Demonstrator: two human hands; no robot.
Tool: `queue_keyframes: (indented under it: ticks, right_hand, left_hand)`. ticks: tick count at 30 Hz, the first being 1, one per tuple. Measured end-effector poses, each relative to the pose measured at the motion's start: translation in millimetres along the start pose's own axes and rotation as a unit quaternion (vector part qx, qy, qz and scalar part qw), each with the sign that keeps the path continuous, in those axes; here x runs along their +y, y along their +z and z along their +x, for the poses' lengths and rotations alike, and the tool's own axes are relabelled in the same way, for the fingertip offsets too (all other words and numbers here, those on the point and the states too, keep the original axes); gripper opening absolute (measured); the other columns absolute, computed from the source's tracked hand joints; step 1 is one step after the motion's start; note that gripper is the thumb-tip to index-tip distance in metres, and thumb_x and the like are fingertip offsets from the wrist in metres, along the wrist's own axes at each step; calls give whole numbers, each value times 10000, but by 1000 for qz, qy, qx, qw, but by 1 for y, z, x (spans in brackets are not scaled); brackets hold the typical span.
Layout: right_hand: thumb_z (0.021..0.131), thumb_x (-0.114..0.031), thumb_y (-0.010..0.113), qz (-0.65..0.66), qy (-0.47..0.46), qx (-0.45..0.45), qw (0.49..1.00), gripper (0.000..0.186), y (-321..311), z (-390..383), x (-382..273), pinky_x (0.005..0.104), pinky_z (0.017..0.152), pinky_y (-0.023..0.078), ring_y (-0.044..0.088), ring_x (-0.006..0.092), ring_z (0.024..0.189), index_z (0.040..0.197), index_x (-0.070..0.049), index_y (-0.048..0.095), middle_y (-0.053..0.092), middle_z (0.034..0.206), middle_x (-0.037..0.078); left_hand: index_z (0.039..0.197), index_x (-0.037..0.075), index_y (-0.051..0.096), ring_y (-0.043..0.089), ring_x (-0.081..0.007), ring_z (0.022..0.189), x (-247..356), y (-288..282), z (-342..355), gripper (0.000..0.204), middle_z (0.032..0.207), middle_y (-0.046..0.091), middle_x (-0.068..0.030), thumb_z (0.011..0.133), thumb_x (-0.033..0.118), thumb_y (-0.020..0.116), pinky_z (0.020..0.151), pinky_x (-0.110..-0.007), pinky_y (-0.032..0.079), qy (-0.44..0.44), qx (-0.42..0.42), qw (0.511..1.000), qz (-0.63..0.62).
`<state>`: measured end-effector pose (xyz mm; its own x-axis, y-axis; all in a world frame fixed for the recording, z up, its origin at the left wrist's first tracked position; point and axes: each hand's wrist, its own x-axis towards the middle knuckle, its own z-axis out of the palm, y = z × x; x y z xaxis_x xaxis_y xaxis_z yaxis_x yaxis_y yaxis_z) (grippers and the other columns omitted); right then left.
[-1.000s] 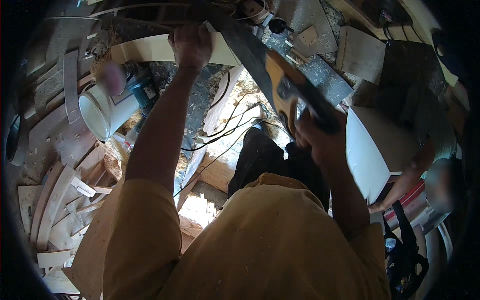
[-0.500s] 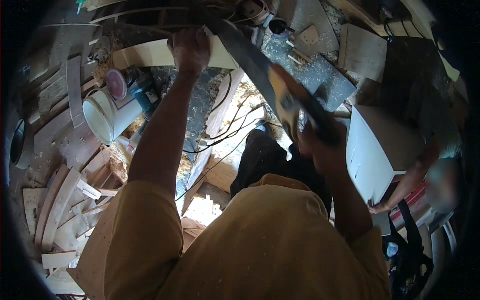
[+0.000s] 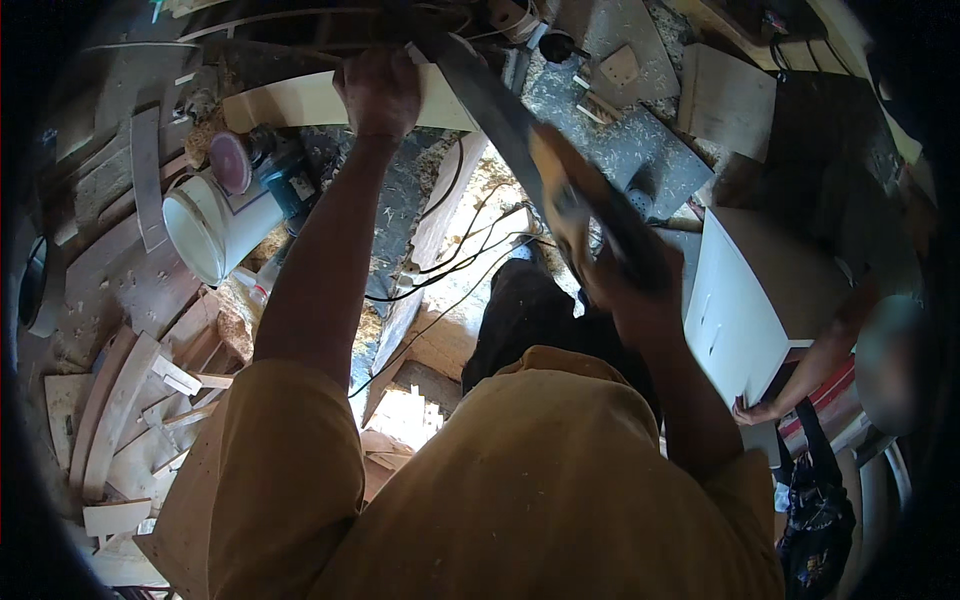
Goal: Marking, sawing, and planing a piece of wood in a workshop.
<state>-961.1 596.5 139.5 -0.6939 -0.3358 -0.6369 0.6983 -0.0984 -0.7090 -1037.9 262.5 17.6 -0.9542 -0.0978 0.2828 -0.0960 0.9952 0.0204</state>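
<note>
My right hand (image 3: 635, 280) is closed round the yellow and black handle of a handsaw (image 3: 500, 115). The long dark blade slants up and left across the right end of a pale wooden board (image 3: 290, 105). Its teeth and the cut itself are too dark and blurred to make out. With fingers wrapped over the top of the board, my left hand (image 3: 378, 92) grips it a little to the left of the blade. Below the board is a floor or bench strewn with sawdust.
A white bucket (image 3: 205, 235) stands left of my left arm, beside a teal power tool (image 3: 290, 190). Black cables (image 3: 450, 268) run by my feet. Curved wood offcuts (image 3: 120, 415) pile up at lower left. At right, another person's hand (image 3: 760, 410) touches a white-faced box (image 3: 735, 310).
The saw and my right hand have shifted slightly up and left along the stroke. My left hand keeps its hold on the board. The white-faced box at right has shifted slightly left.
</note>
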Motion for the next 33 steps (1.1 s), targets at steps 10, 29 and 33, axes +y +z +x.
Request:
queue_keyframes:
  ticks: [10,29,33]
  right_hand:
    - [757,-161,690,-581,217,-164,767,560,-74,-128,-19,317,891,462,602,184,1035,1268,-41,494,547,1229,152]
    - [855,-139,601,-505,-150,0,850,348,-35,-35,13,256,671,509,632,149,760,1162,12,538,620,1068,105]
    - [775,-88,669,-108,0,-34,994,351,-2,14,-3,266,630,486,601,118,715,1109,-18,587,640,909,83]
  left_hand:
    - [815,84,625,525,-318,928,-2,-16,1,251,859,614,-100,838,273,462,885,-459,341,-26,-20,999,6]
    - [837,114,644,543,-307,910,4,-12,4,229,857,631,-77,825,271,478,858,-466,353,-11,18,999,-40]
    - [832,116,638,541,-313,902,0,3,-4,221,858,628,-80,826,271,481,858,-466,354,5,14,999,-30]
